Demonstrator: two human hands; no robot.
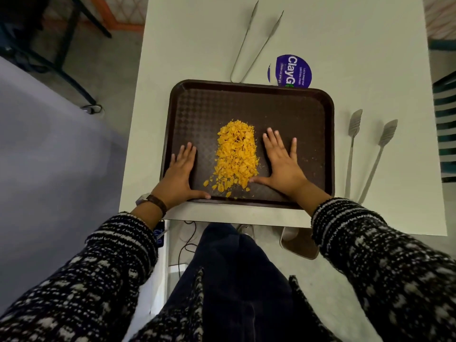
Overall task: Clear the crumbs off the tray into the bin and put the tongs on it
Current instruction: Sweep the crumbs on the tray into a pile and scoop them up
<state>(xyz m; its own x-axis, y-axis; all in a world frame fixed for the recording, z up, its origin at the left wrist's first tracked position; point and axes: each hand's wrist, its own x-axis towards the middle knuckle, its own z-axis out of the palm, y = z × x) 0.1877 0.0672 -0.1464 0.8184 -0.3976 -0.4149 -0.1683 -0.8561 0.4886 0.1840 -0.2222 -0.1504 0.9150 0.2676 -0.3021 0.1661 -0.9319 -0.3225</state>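
Table (197, 45): white, bears everything.
Tray (246, 99): brown, at the near edge.
Crumbs (237, 154): orange heap, mid-tray.
Left hand (181, 176), right hand (281, 166): flat on the tray, fingers spread, flanking the heap.
Tongs (351, 159): on the table, right of the tray.
Bin: I cannot place it.
My advice: grip both tray edges, carry level, tip slowly.

This looks like a canteen. A purple sticker (293, 70) on the white desk (192, 45) reads "keep our canteens clean". A brown serving tray (283, 112) overlaps its edge.
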